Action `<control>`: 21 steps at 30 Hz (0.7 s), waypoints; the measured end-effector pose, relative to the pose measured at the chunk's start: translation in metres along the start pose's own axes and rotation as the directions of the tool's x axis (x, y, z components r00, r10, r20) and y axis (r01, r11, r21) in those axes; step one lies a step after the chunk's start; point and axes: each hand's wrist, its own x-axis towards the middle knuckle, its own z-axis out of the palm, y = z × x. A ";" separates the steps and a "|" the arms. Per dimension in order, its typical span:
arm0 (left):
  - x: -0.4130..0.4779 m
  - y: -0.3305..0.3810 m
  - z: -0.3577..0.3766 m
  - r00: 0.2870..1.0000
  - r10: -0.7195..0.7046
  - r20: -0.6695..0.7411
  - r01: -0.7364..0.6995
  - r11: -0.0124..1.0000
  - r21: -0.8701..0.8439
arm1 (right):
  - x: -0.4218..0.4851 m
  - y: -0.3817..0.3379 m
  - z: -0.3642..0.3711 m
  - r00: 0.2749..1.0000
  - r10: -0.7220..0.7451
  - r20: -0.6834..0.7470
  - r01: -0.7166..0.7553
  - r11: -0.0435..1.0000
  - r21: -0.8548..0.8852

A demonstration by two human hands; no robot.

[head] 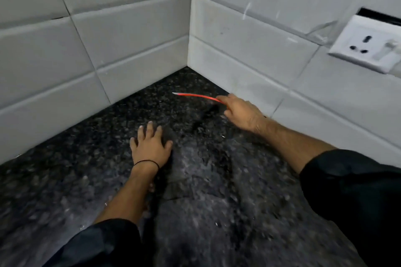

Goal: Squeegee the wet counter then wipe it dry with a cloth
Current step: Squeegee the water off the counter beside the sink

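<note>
The wet counter [217,180] is dark speckled granite with a shine of water across its middle. My right hand [240,112] is closed around a squeegee [195,96], seen edge-on as a thin red strip, held near the inner corner close to the right wall. A dark blurred part below the red strip is too smeared to make out. My left hand [150,145] lies flat on the counter with fingers spread, holding nothing; a thin black band circles its wrist. No cloth is in view.
White tiled walls [86,39] meet in a corner at the back of the counter. A white socket plate [366,46] is mounted on the right wall above the counter. Both forearms wear dark sleeves.
</note>
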 end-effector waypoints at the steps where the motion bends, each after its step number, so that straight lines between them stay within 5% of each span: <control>1: 0.014 -0.006 0.000 0.999 -0.018 0.042 0.017 1.000 0.015 | 0.025 -0.008 0.001 1.000 -0.021 -0.006 0.021 0.998 -0.060; 7: 0.061 -0.021 0.006 0.964 -0.016 0.267 0.011 1.000 0.017 | 0.146 -0.040 0.007 0.991 -0.127 0.044 0.134 0.950 -0.282; 15: 0.067 -0.018 0.009 0.974 -0.021 0.224 0.010 0.999 0.052 | 0.239 -0.068 0.028 0.981 -0.177 0.083 0.195 0.919 -0.342; 21: 0.068 -0.016 0.002 0.975 -0.038 0.220 0.031 0.999 0.037 | 0.208 -0.049 0.019 0.984 -0.069 0.165 0.113 0.954 -0.276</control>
